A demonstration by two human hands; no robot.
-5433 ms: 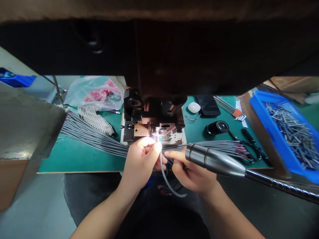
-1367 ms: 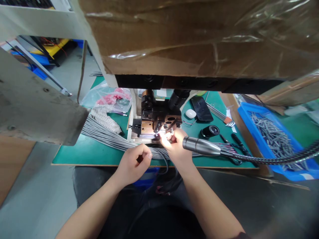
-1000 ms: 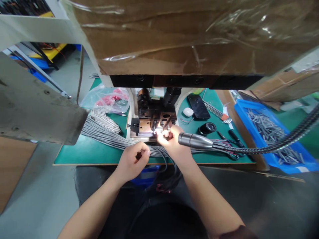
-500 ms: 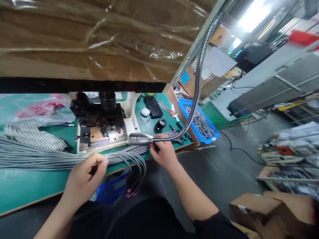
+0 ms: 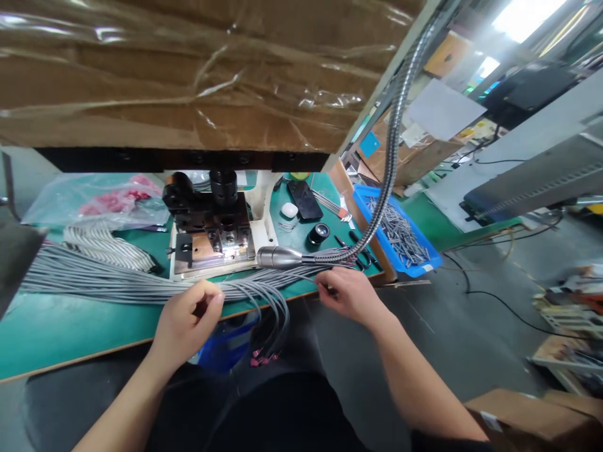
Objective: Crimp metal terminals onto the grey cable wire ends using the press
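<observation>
A thick bundle of grey cables runs along the bench in front of a small press machine. Over the bundle's front edge, my left hand is closed with thumb and forefinger together; what they hold, if anything, is too small to make out. To the right, my right hand pinches the end of a single grey cable drawn out from the bundle. Several cables bend down over the bench edge, ending in pink connectors. A metal gooseneck lamp lights the press and hangs just above the cables.
Behind my right hand lie pliers, a black loupe, a phone and a white case. A blue tray of small grey parts sits right. A bag of pink pieces lies left. Cardboard boxes stand on the floor.
My right hand has moved right, out from beneath the lamp, with a cable end now visible at its fingertips. My left hand stays pinched near the bundle. The whole view has shifted.
</observation>
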